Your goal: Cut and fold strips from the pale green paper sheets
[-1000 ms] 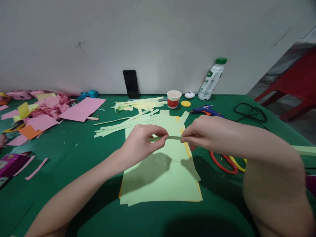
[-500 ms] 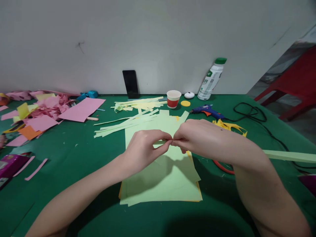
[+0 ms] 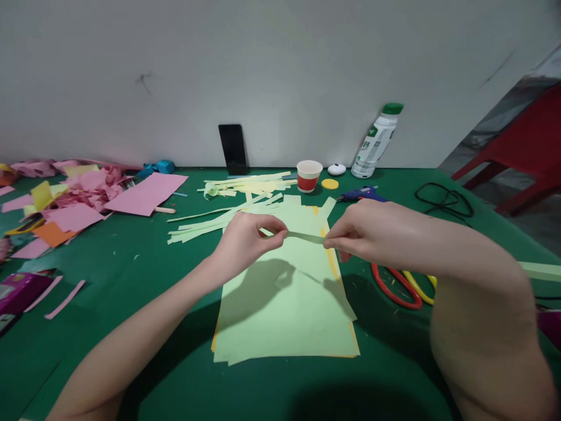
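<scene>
A narrow light green paper strip (image 3: 305, 237) stretches between my two hands, above a stack of pale green sheets (image 3: 284, 327). My left hand (image 3: 254, 237) pinches its left end between thumb and fingers. My right hand (image 3: 357, 234) pinches it farther right, and a long tail of green paper (image 3: 541, 271) shows beyond my right forearm. Several cut green strips (image 3: 205, 229) lie to the left of the stack, with paler yellow-green strips (image 3: 249, 185) behind them. Red and yellow scissor handles (image 3: 405, 292) lie under my right wrist.
A red and white paper cup (image 3: 308, 176), a yellow disc (image 3: 330, 184), a blue glue gun (image 3: 362, 193) and a leaning white bottle (image 3: 374, 146) stand or lie at the back. A black phone (image 3: 233, 149) leans on the wall. Pink paper scraps (image 3: 99, 193) cover the left.
My hands have moved apart, the left one leftward and the right one rightward, so a length of the strip now shows between them. More of the scissor handles is visible.
</scene>
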`<state>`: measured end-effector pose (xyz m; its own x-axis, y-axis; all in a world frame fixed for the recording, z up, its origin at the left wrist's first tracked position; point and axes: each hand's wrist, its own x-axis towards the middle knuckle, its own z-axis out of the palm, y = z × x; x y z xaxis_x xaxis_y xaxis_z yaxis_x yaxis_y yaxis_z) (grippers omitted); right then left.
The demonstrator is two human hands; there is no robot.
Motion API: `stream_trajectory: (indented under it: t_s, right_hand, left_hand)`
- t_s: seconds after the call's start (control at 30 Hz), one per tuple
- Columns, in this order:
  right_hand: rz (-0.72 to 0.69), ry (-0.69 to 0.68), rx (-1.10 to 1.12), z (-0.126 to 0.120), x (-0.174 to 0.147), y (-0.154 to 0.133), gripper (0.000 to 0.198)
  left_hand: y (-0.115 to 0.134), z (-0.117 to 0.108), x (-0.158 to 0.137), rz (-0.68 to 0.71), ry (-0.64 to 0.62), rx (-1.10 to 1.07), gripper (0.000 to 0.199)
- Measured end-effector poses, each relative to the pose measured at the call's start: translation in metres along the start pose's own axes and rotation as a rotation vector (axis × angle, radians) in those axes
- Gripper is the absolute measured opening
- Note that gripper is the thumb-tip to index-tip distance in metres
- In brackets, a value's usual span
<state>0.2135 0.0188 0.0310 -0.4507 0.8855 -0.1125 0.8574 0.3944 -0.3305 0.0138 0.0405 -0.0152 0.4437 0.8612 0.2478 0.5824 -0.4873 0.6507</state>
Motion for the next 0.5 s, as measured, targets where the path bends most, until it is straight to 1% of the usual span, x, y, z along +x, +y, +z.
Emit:
stream_trajectory:
  t_s: [0.07,0.17,0.3,0.33,0.4,0.47,0.5]
  right_hand:
    - [0.004,-0.001,0.034,-0.004,-0.002,0.003,0.039]
    - [0.002,-0.032,0.02,-0.01,-0.007,0.009,0.04]
    - [-0.029,-0.022,-0.005,-0.02,-0.016,0.017,0.038]
    - [-0.043,-0.018,0.006,-0.021,-0.018,0.018,0.038]
    - [-0.067,-0.028,0.049,-0.023,-0.018,0.017,0.036]
    - [-0.075,-0.054,0.111,-0.022,-0.015,0.013,0.033]
    - [-0.075,-0.065,0.145,-0.02,-0.012,0.01,0.032]
  left_hand:
    - [-0.006,-0.002,0.002,-0.004,0.016,-0.011,0.014]
    - [-0.016,-0.008,0.006,-0.006,0.041,0.0,0.015]
    - [-0.028,-0.022,0.013,-0.056,0.141,0.093,0.014]
    - [-0.029,-0.025,0.014,-0.069,0.154,0.064,0.015]
    - [-0.026,-0.029,0.014,-0.066,0.134,-0.105,0.023]
    - [-0.016,-0.03,0.01,-0.036,0.06,-0.276,0.034]
    - [-0.009,-0.029,0.006,-0.021,0.009,-0.309,0.036]
